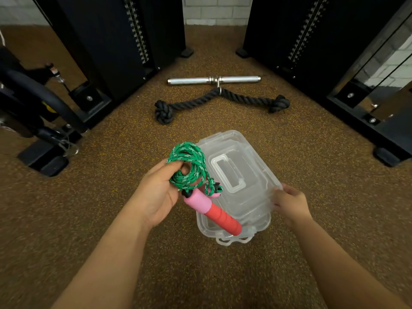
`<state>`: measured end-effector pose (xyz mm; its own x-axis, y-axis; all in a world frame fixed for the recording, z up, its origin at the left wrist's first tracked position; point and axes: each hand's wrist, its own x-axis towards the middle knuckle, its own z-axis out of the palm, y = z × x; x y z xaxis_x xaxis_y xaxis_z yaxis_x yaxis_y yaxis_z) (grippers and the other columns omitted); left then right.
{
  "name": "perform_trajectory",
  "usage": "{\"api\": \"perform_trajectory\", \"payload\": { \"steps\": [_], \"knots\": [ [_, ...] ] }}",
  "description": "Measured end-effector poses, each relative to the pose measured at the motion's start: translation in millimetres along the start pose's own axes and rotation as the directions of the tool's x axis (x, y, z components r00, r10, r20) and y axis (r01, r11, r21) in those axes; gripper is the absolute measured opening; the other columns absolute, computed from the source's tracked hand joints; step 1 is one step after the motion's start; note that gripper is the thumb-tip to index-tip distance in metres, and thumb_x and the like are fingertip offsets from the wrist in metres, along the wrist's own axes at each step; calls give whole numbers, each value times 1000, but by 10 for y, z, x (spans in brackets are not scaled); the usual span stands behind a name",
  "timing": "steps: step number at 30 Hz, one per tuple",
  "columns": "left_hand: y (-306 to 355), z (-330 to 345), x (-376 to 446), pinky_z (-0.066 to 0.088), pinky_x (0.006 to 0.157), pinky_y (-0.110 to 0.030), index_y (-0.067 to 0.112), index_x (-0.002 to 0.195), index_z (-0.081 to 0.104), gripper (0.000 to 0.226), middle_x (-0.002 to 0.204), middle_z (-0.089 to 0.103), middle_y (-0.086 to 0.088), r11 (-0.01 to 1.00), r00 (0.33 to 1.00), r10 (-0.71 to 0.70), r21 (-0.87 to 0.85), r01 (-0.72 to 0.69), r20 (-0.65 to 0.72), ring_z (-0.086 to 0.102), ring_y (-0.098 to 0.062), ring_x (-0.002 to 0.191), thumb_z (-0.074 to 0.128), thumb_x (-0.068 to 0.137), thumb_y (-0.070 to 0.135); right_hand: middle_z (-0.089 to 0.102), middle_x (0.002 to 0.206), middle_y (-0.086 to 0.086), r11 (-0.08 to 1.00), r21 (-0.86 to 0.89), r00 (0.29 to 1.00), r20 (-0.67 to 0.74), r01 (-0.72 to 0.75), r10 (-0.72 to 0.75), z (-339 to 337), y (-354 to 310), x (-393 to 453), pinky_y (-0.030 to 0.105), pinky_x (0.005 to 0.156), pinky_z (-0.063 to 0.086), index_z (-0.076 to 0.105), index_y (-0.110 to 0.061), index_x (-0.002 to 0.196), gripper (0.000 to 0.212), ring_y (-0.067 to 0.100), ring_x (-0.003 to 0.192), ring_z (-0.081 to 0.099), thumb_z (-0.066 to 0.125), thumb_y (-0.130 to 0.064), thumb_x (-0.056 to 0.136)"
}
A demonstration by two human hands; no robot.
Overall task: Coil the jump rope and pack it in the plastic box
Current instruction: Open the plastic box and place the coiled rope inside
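Note:
The jump rope (189, 166) is a green cord wound into a small coil, with pink and red handles (214, 212) hanging below it. My left hand (156, 192) is shut on the coil and holds it above the left edge of the box. The clear plastic box (245, 166) stands on the brown floor with its lid on; a moulded handle is set into the lid. My right hand (289, 201) grips the right edge of the lid, which looks slightly lifted on that side. A second pink handle is partly hidden behind the cord.
A black knotted rope attachment (220, 101) and a chrome bar (214, 80) lie on the floor beyond the box. Black gym machine columns (124, 41) stand on both sides, with a base and cable parts (44, 139) at the left.

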<state>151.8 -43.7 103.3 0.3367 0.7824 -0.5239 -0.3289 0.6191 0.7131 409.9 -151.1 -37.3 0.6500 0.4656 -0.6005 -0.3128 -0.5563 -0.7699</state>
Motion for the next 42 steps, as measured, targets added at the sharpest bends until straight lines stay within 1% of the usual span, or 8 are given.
{"api": "perform_trajectory", "payload": {
  "steps": [3,12,22,27,29,32,36,42],
  "knots": [
    [-27,73,27,57,83,-41,-5,121,54,30,120,62,-27,999,1000,5,-50,-5,-6,65,-32,94,41,97,8,61,88,13,974,213,997,47,-76,68,-113,23,-20,27,53,59,56,-4,99,15,21,70,62,52,5,88],
    [-170,346,116,57,80,-43,3,103,61,25,88,75,-14,997,999,26,-71,-23,44,72,-25,70,39,98,14,58,115,18,710,659,952,32,-250,305,-758,723,58,33,80,58,50,5,123,32,23,104,60,51,-4,92],
    [-330,479,152,59,77,-41,5,105,62,27,91,75,-13,1000,997,9,-16,-7,79,73,-24,73,38,98,14,55,76,9,918,236,877,-294,-318,379,-1060,1336,142,32,56,48,50,13,121,37,21,65,55,52,4,85],
    [-370,517,131,60,74,-39,2,109,61,27,100,73,-16,1000,994,-21,15,20,111,73,-25,78,40,96,12,54,127,23,876,173,775,-412,-451,480,-949,1236,282,48,81,54,48,0,129,54,39,101,60,62,-24,82],
    [-388,526,138,60,71,-38,-1,116,59,29,109,70,-20,999,993,-37,16,36,110,72,-28,85,43,95,11,38,146,16,939,212,832,-438,-272,340,-797,914,190,53,99,45,39,-16,140,62,38,125,48,62,-34,85],
    [-415,546,165,59,68,-37,-5,124,54,38,113,68,-22,999,991,-53,18,51,119,72,-29,88,47,90,10,45,144,-2,947,310,996,-44,85,-75,-497,232,-87,43,108,36,44,-34,135,53,20,134,43,52,-55,87],
    [-421,606,262,59,64,-36,-11,128,47,50,110,63,-24,997,987,-65,43,59,145,69,-33,85,52,83,12,48,142,-12,894,153,747,501,421,-437,-163,-420,-401,22,107,34,41,-39,137,87,2,132,41,55,-81,63],
    [-345,685,436,61,65,-34,-4,116,56,30,98,68,-21,993,979,-90,94,74,180,71,-25,73,46,93,11,59,124,-8,909,92,550,769,407,-324,192,-526,-618,15,88,47,42,-32,133,81,1,111,59,83,-23,63]
  ]
}}
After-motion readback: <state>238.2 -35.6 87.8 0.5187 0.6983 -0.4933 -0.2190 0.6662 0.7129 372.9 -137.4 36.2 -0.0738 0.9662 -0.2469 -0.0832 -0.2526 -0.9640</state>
